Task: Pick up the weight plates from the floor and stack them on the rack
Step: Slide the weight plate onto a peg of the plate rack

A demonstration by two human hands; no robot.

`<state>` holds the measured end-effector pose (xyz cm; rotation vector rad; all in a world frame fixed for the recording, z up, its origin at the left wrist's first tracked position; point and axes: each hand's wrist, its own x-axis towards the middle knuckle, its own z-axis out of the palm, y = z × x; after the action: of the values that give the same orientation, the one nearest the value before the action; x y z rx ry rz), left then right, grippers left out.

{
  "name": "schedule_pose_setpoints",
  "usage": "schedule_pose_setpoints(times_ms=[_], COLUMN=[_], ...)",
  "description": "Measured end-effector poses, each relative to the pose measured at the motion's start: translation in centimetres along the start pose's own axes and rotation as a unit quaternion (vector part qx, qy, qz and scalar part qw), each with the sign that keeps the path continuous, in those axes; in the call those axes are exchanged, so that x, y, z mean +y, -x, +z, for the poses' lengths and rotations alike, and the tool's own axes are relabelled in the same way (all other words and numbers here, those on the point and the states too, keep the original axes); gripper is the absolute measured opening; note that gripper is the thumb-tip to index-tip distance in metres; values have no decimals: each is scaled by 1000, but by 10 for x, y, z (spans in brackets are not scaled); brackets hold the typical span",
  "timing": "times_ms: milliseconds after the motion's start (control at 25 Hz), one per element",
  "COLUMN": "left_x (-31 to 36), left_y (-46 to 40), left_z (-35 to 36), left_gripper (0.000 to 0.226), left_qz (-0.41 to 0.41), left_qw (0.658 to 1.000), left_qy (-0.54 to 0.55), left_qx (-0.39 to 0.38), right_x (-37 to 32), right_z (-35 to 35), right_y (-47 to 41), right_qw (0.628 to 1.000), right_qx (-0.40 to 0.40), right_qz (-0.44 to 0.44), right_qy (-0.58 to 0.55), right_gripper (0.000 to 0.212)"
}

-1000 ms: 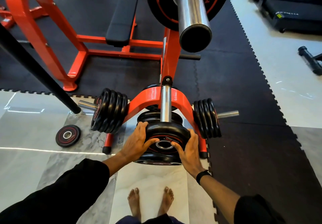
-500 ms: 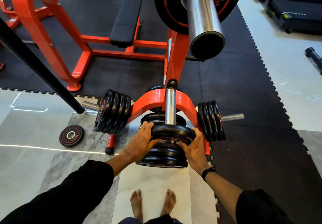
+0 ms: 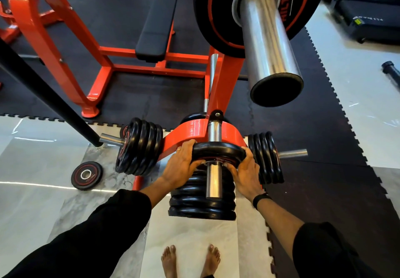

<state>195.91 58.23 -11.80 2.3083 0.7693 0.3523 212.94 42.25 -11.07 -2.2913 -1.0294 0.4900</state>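
A black weight plate [image 3: 218,150] is threaded on the chrome peg [image 3: 213,180] of the orange rack [image 3: 190,129], partway along it. My left hand [image 3: 180,166] grips its left edge and my right hand [image 3: 245,170] grips its right edge. Below it stands a pile of several black plates [image 3: 201,202], rising from the floor under the peg. One small black plate with a red ring [image 3: 86,175] lies flat on the marble floor at the left.
Side pegs of the rack carry several plates on the left [image 3: 138,148] and on the right [image 3: 265,157]. A loaded barbell sleeve [image 3: 268,46] juts out overhead. A black bar [image 3: 47,96] slants down at left. My bare feet [image 3: 190,260] stand on the marble.
Both hands have pushed the plate further along the peg toward the rack frame, so the chrome peg end now sticks out in front of it.
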Motion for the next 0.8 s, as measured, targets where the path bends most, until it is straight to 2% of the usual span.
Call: schedule_pose_setpoints(times_ms=[200, 280, 440, 520, 600, 720, 800], left_x=[-15, -18, -26, -30, -32, -28, -20], left_y=[-61, -86, -99, -96, -96, -97, -98], left_z=[3, 0, 0, 1, 1, -8, -14], left_gripper=[74, 69, 70, 72, 72, 68, 68], left_qz=[-109, -137, -118, -118, -111, -119, -141], left_qw=[993, 990, 987, 988, 989, 986, 980], left_qy=[-33, -44, -108, -99, -97, -109, -129], left_qx=[7, 9, 16, 5, -7, -32, -53], right_x=[-20, -32, -29, -29, -35, -49, -52], right_z=[-11, -18, -22, -25, -29, -35, -38], right_y=[-72, -95, -107, -101, -100, -96, -98], right_qw=[998, 995, 970, 960, 966, 984, 974], right_qx=[-12, -26, -184, -210, -196, -83, -75], right_qz=[24, 19, 74, 74, 59, 26, 45], right_qy=[64, 99, 139, 170, 159, 155, 209], right_gripper=[73, 58, 14, 9, 31, 53, 69])
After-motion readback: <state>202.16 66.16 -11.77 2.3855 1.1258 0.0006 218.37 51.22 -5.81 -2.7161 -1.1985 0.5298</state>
